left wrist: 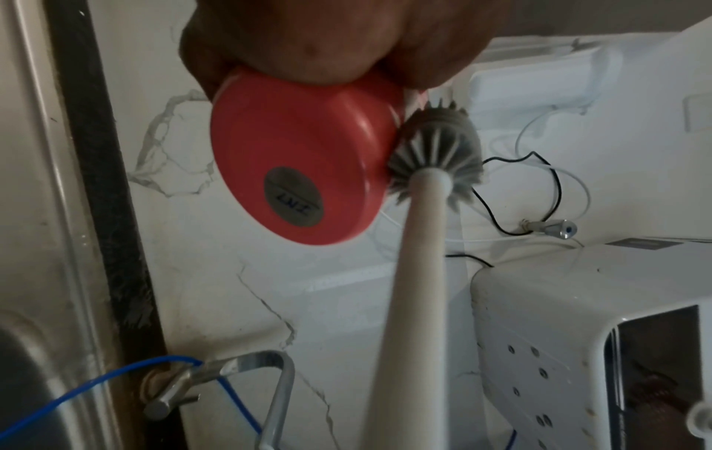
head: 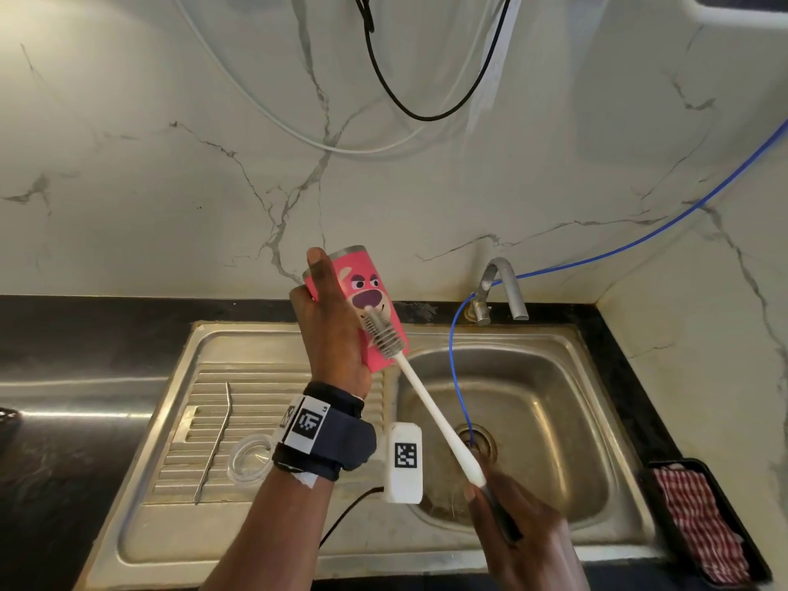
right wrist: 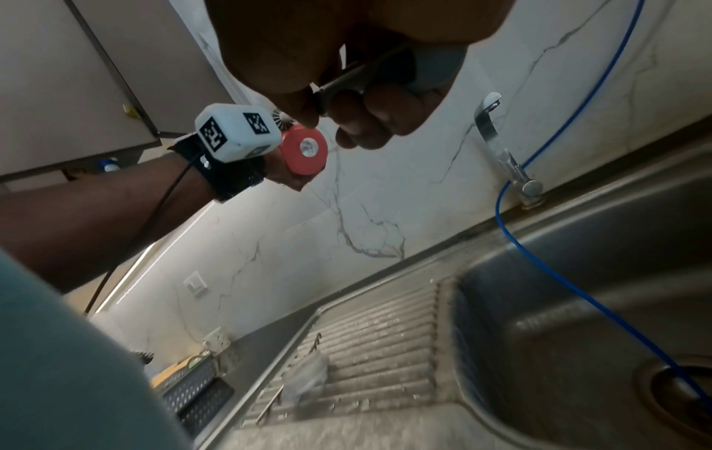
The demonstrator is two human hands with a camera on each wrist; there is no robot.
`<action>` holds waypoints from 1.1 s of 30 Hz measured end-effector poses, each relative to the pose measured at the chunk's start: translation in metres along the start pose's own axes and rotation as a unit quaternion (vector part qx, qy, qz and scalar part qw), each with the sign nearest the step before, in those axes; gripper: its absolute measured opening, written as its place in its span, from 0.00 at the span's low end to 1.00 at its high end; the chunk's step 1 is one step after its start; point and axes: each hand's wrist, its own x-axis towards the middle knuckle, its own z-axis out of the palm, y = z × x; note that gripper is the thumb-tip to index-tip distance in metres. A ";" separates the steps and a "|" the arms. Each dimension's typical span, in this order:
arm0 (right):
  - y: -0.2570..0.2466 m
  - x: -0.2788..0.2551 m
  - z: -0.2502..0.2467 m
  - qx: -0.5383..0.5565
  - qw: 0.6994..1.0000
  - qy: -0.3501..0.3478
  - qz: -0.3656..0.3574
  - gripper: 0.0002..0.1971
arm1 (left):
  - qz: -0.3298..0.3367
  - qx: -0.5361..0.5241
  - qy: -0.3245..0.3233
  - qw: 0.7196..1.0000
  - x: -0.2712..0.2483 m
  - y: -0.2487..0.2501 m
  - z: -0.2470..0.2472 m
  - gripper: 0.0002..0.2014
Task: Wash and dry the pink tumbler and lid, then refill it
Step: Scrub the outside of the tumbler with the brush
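Steel sink [head: 273,347] below: left hand [head: 334,334] gripped pink tumbler [head: 375,300] aloft, tilted, so right hand [head: 518,526], clutching bottle brush [head: 386,332], could scrub its outside.

White veined marble wall [head: 170,185] rises behind a black surface [head: 64,330] holding a steel sink [head: 533,411]; cables [head: 409,100] hang above.

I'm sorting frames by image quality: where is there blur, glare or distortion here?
Head view: sharp on the tumbler, but the wide lens bows the counter edge, and glare streaks the steel left of the sink. Left wrist view: the tumbler base and brush are smeared by motion. Right wrist view: strongly tilted, the right hand dark against the bright wall, the sink soft.
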 end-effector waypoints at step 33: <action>0.002 -0.003 0.005 -0.003 1.000 0.009 -0.014 0.18 | 0.021 -0.049 0.042 0.998 0.010 0.003 -0.004 0.33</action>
